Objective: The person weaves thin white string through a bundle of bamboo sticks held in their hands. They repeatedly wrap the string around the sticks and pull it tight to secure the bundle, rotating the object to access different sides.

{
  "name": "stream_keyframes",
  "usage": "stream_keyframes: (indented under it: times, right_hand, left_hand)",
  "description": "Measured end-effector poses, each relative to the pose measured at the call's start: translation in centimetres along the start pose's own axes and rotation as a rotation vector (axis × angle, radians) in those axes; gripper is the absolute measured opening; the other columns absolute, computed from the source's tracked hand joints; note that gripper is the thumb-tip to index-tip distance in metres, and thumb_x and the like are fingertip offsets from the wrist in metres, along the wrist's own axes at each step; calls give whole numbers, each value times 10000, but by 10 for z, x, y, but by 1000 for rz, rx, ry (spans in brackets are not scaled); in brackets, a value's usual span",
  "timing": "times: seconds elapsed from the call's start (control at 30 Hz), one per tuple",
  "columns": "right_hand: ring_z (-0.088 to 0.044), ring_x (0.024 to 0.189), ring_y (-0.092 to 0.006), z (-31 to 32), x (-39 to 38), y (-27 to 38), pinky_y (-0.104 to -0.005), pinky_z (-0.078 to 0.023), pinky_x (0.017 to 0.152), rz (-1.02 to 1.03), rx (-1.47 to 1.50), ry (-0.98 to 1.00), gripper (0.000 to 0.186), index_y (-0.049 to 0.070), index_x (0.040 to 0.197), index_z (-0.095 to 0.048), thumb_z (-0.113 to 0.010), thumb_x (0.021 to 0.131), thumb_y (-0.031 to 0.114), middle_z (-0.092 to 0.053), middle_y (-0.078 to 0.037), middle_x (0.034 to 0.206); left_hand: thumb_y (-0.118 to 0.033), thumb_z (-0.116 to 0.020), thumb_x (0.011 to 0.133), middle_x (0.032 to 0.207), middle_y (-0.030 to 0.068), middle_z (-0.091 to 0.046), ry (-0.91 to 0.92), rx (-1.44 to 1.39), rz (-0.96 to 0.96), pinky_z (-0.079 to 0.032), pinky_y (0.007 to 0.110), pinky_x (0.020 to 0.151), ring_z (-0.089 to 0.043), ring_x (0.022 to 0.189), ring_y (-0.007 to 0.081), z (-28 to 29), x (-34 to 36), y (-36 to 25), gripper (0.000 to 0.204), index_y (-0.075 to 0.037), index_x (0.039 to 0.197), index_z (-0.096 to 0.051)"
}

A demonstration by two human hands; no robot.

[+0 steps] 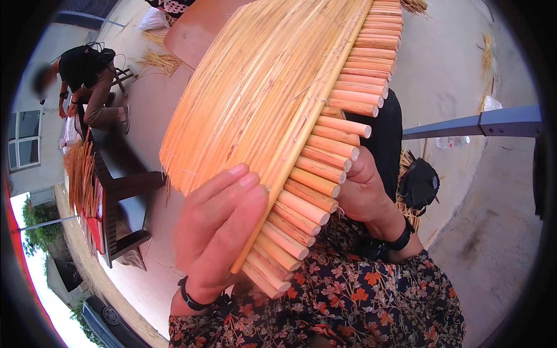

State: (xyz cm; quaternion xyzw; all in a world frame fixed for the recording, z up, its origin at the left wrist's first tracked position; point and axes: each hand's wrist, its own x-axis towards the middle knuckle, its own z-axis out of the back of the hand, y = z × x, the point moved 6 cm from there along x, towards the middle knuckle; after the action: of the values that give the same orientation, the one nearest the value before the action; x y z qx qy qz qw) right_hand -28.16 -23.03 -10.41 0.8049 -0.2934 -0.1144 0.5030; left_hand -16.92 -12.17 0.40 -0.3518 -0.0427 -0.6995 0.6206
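Note:
A broad, slightly curved straw panel [249, 98] fills the middle, its fine strands running lengthwise. A pale rod [299, 130] lies along its right side, and a row of thick cut stalks [313, 188] sticks out past it, round ends showing. One stalk [345, 125] juts farther than its neighbours. My left hand [220, 214] is closed on the panel's near end, fingertips pressed on top beside the rod; its thumb is hidden. Under the stalk ends on the right, my right hand [371, 188] is closed, its fingertips and anything between them hidden.
At left a person [87, 72] bends over a dark bench [125, 185] bearing a bundle of reddish stalks [81, 177]. A tan board [194, 29] lies beyond the panel. A blue-grey metal bar [473, 124] crosses at right, near a black bag [419, 182] and loose straw.

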Motion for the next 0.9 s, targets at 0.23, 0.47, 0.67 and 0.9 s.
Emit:
stream_keyframes:
  times: [0.23, 0.47, 0.67, 0.9]
  right_hand:
    - [-575, 859, -36, 3, -3, -12, -199, -460, 694, -107, 209, -20, 332, -5, 1281, -616, -584, 951, 15, -649, 9, 1069]
    - [-617, 953, -82, -2, 6, -7, -242, -508, 791, -63, 340, 47, 352, -15, 1299, -575, -596, 948, 4, -655, -41, 1151]
    - [-633, 859, -76, -5, 10, -2, -210, -474, 685, -69, 344, 116, 238, -21, 1163, -668, -600, 938, 18, -691, -29, 1004]
    - [-685, 797, -121, -11, 10, 4, -200, -472, 618, -221, 319, 160, 236, -33, 1147, -678, -607, 966, 100, -715, -86, 1032]
  left_hand:
    - [-70, -707, 761, 1073, 166, -693, 8, -20, 6, -564, 381, 880, -681, 1017, 352, -3, 0, -1, 312, 13, 1062, -720]
    - [-41, -701, 780, 1040, 158, -686, -48, 21, -54, -568, 377, 846, -688, 982, 353, -4, 4, 3, 313, 6, 1090, -712]
    - [-39, -702, 784, 1031, 162, -691, -74, 47, -74, -570, 374, 841, -696, 964, 349, 0, 2, 7, 314, 17, 1093, -707]
    - [-34, -698, 864, 1094, 188, -703, -197, 135, 88, -574, 346, 793, -697, 953, 273, 34, 12, 19, 278, 57, 1125, -674]
